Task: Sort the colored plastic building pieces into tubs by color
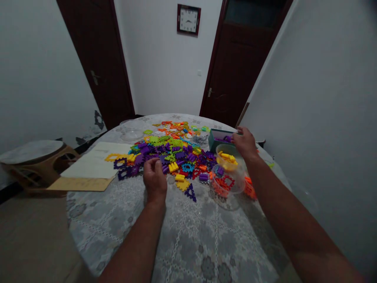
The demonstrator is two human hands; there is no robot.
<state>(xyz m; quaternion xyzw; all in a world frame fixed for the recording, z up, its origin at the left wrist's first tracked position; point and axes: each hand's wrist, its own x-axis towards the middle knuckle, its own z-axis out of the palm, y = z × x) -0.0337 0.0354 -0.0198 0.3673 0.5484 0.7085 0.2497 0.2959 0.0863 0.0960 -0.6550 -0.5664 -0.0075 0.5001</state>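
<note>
A heap of plastic building pieces (173, 151) in purple, green, orange and yellow covers the middle of a round table (188, 236). My left hand (154, 177) rests at the heap's near edge, fingers curled against purple pieces; what they hold is hidden. My right hand (244, 142) reaches to the green box (219, 137) holding purple pieces, fingers closed at its rim. Just below it stand a clear bowl of yellow pieces (226, 159) and a clear bowl of red pieces (228, 182).
A sheet of paper on brown card (91, 167) lies at the table's left. An empty clear dish (132, 135) sits beyond it. A low stool (35, 157) stands left of the table. Two dark doors and a wall clock (189, 19) are behind.
</note>
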